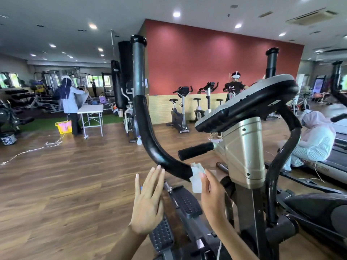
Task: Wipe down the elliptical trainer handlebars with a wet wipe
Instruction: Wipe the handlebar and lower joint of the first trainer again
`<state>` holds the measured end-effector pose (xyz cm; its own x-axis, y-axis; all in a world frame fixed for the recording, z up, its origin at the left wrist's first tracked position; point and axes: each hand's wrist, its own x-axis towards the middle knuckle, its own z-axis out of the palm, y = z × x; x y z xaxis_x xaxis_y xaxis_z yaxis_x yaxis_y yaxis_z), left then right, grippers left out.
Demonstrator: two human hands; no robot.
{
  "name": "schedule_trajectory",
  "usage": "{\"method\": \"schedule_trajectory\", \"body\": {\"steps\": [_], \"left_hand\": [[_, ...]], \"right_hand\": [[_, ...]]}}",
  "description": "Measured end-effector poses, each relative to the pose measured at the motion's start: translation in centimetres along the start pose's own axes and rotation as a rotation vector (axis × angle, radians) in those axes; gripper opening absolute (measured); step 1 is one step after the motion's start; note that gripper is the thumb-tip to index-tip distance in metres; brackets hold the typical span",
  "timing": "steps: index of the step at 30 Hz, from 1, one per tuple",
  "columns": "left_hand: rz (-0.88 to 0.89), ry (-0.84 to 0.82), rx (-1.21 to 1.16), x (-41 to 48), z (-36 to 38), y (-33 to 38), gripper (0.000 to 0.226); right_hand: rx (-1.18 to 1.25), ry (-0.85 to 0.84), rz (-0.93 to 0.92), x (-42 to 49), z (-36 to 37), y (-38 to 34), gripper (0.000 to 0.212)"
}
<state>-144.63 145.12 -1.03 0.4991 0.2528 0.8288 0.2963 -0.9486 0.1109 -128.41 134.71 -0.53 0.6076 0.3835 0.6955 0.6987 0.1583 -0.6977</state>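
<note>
Gym hall with a wood floor [75, 175] and a red rear wall. Elliptical trainer [242, 147] stands in the foreground, and its curved black handlebar [150, 132] sweeps down toward the person. Left hand [148, 201] is flat with fingers straight and fingertips at the bar, apparently steadying it. Right hand [212, 192] pinches the wet wipe [196, 177] against the bar's lower end, judged mid-wipe. Yellow basket [63, 127] sits well apart on the floor; contents indiscernible.

red wall [216, 59], wood floor [75, 175], recessed ceiling lights [176, 14].
</note>
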Motion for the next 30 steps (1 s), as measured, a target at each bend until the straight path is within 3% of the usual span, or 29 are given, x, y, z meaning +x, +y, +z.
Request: {"method": "schedule_trajectory", "body": {"steps": [6,10,17,30], "left_hand": [[-0.055,-0.042,0.004,-1.2,-3.0,-4.2,0.071],[-0.132,-0.065,0.029,-1.9,-4.8,-6.2,0.069],[-0.221,-0.086,0.074,-3.1,-7.1,-8.7,0.068],[-0.354,-0.109,0.194,-1.7,-9.1,-12.5,0.073]], "right_hand": [[0.166,0.058,-0.033,0.1,2.9,-6.1,0.033],[0.204,0.072,-0.152,-0.2,5.4,-9.5,0.033],[0.133,-0.064,-0.335,-1.5,10.6,-11.9,0.031],[0.089,-0.203,-0.245,0.1,18.3,-10.4,0.031]]}}
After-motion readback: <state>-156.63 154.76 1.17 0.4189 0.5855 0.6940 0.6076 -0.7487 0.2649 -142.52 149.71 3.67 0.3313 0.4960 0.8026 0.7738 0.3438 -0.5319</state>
